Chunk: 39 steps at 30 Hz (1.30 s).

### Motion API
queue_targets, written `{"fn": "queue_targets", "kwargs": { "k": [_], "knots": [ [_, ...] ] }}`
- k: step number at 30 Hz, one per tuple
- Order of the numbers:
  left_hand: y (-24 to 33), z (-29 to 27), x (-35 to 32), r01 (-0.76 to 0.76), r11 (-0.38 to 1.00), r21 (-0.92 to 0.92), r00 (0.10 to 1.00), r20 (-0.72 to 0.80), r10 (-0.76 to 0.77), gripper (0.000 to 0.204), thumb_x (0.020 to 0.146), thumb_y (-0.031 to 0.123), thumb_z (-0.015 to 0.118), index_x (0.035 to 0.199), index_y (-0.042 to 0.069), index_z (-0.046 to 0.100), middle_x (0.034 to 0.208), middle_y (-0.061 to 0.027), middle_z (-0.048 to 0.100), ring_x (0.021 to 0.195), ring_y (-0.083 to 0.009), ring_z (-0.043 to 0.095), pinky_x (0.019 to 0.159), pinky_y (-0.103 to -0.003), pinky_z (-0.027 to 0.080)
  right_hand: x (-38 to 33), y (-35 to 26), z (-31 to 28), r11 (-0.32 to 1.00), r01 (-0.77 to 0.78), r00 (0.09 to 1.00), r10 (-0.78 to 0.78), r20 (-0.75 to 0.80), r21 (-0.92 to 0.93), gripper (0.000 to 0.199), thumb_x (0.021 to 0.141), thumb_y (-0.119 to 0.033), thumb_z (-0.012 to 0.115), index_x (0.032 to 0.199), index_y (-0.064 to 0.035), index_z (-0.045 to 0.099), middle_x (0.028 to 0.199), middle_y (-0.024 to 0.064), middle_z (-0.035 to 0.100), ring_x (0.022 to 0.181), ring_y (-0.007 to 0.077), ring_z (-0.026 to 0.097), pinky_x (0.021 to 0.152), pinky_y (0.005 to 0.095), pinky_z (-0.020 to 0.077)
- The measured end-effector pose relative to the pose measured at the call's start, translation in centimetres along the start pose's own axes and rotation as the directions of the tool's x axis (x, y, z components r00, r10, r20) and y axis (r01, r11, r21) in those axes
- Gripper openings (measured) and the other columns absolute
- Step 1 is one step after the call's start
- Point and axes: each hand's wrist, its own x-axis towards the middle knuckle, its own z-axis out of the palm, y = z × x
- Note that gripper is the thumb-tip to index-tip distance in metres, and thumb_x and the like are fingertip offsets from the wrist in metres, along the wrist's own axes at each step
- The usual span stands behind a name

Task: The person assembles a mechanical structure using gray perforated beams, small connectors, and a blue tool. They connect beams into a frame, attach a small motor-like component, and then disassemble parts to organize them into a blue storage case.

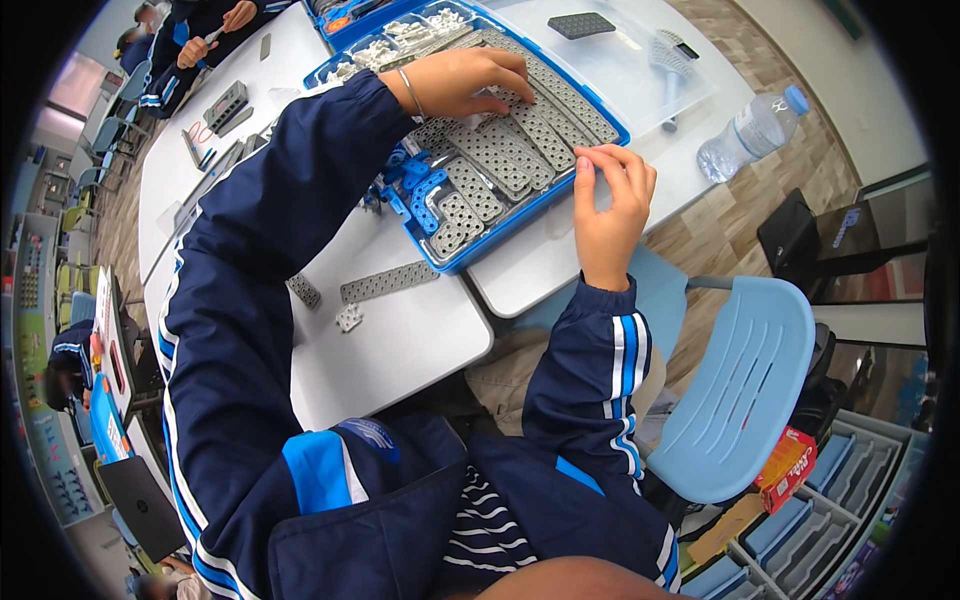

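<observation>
A blue storage bin (pixel 510 225) lies on the white tables, filled with grey perforated plastic beams and plates (pixel 490 155). Blue connector pieces (pixel 428 198) fill its near left corner, and small white pieces (pixel 375 55) sit along its far left side. My left hand (pixel 465 82) reaches over the bin, fingers bent down among the grey beams and thumb apart; I see nothing held in it. At the bin's right rim is my right hand (pixel 612 205), fingers extended and thumb apart, also with nothing visible in it.
On the near table lie a grey beam (pixel 388 282) and a small pale connector (pixel 348 318). A clear plastic lid (pixel 645 75) and a water bottle (pixel 745 138) are to the right. A blue chair (pixel 735 395) stands near right. Another person's hands (pixel 215 38) are at the far left.
</observation>
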Motion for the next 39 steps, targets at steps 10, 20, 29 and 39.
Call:
{"fn": "queue_targets", "kwargs": {
  "k": [10, 20, 29, 39],
  "knots": [
    [-0.3, 0.0, 0.3, 0.031, 0.999, 0.014, 0.999, 0.025, -0.032, 0.037, 0.085, 0.015, 0.081, 0.121, 0.013, 0.074, 0.121, -0.0075, 0.066, 0.115, -0.0293, 0.064, 0.103, -0.039, 0.053, 0.2, -0.1, -0.1, 0.999, 0.026, 0.999, -0.027, 0.043, 0.019, 0.012, 0.091, -0.015, 0.075, 0.102, -0.01, 0.078, 0.112, 0.0049, 0.062, 0.107, 0.0266, 0.05, 0.092, 0.0386, 0.0463],
    [-0.3, -1.5, 0.4, 0.011, 1.0, 0.003, 1.0, 0.011, -0.011, 0.031, 0.089, 0.017, 0.078, 0.119, 0.011, 0.076, 0.118, -0.0085, 0.067, 0.11, -0.0278, 0.067, 0.101, -0.038, 0.054, 0.1, 0.1, 0.1, 0.999, 0.033, 0.998, -0.032, 0.052, -0.007, 0.018, 0.094, -0.019, 0.074, 0.109, -0.0093, 0.077, 0.112, 0.006, 0.062, 0.109, 0.0279, 0.05, 0.094, 0.0398, 0.0457],
    [-2.1, -2.0, 1.6, 0.039, 0.992, -0.119, 0.997, 0.064, -0.031, 0.017, 0.094, 0.019, 0.075, 0.107, 0.007, 0.078, 0.107, -0.0074, 0.074, 0.103, -0.0229, 0.07, 0.094, -0.039, 0.057, 0.1, 0.2, 0.0, 1.0, 0.02, 0.997, -0.02, 0.068, 0.005, 0.023, 0.093, -0.017, 0.073, 0.115, -0.0091, 0.076, 0.113, 0.0069, 0.062, 0.112, 0.0287, 0.05, 0.098, 0.0404, 0.045],
    [-2.2, -2.6, -0.6, 0.226, 0.974, 0.005, 0.971, 0.077, -0.225, 0.035, 0.085, 0.024, 0.084, 0.118, 0.014, 0.076, 0.112, -0.006, 0.072, 0.096, -0.0192, 0.068, 0.083, -0.034, 0.056, -0.3, 0.5, 0.6, 0.993, 0.061, 0.994, -0.051, 0.101, -0.098, 0.032, 0.098, -0.022, 0.067, 0.126, -0.0081, 0.071, 0.135, 0.0067, 0.061, 0.129, 0.0349, 0.04, 0.11, 0.0464, 0.0348]
  ]
}}
